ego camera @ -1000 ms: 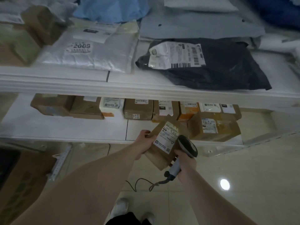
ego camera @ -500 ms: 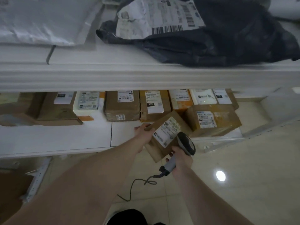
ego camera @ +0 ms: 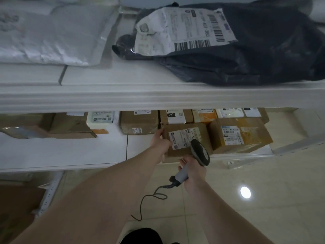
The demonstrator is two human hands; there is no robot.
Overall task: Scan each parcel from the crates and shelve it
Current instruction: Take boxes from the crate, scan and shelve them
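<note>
On the upper shelf [ego camera: 158, 99] at far left lies a white plastic mailer [ego camera: 49, 34], and to its right a dark plastic mailer [ego camera: 255, 55] with a crumpled white label [ego camera: 184, 30] on top. The upper shelf's thick front edge juts across the view and hides the back of the lower shelf [ego camera: 61, 152] beneath it.

Along the lower shelf, from the left, sit a flat brown box [ego camera: 70, 125], a small white packet [ego camera: 100, 118] and a brown carton [ego camera: 139, 122], then a row of labelled cartons half hidden under the upper shelf, one marked 060 [ego camera: 175, 116].

Near the middle, the person's left hand [ego camera: 161, 142] grips the left edge of a brown parcel [ego camera: 186, 140], thumb on its top face, fingers curled round the side. The parcel rests at the front edge of the lower shelf, label up, just beside a larger taped carton [ego camera: 241, 136] on its right.

The right hand [ego camera: 193, 173] has its fingers wrapped round the handle of a barcode scanner [ego camera: 199, 152], whose dark head overlaps the parcel's near right corner and covers part of the label. Its cable [ego camera: 151, 199] loops down over the tiled floor [ego camera: 263, 208], where a ceiling light reflection [ego camera: 245, 192] shines at right.
</note>
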